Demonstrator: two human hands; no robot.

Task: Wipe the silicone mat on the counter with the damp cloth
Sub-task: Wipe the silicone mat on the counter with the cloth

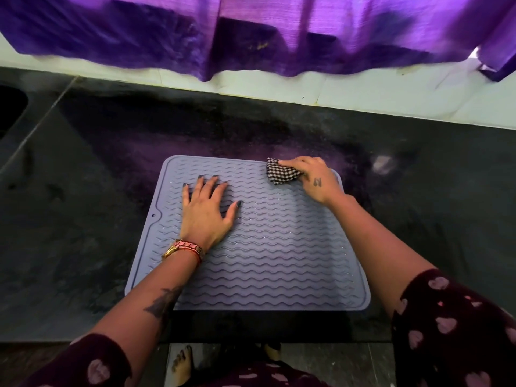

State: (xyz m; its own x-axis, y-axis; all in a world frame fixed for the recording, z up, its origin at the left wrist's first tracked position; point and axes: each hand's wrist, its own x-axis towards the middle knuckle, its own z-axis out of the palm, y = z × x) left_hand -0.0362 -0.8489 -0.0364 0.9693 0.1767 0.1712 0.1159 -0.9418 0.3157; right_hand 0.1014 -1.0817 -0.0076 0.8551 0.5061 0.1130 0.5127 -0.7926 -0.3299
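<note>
Under the right hand (312, 177), curled round the damp cloth (280, 174), lies the mat's far corner. Left hand (208, 210) presses flat, fingers spread, on the silicone mat (279, 261), likely pinning it to the table (83, 191).

The mat (259, 247) lay flat on the counter (83, 191), near its front edge. The left hand (208, 212) rested flat on the mat's left half. The right hand (314, 177) held the cloth (280, 172) on the mat's far right corner. A curtain (251, 32) hung behind the counter, and a sink (11, 107) sat far left
</note>
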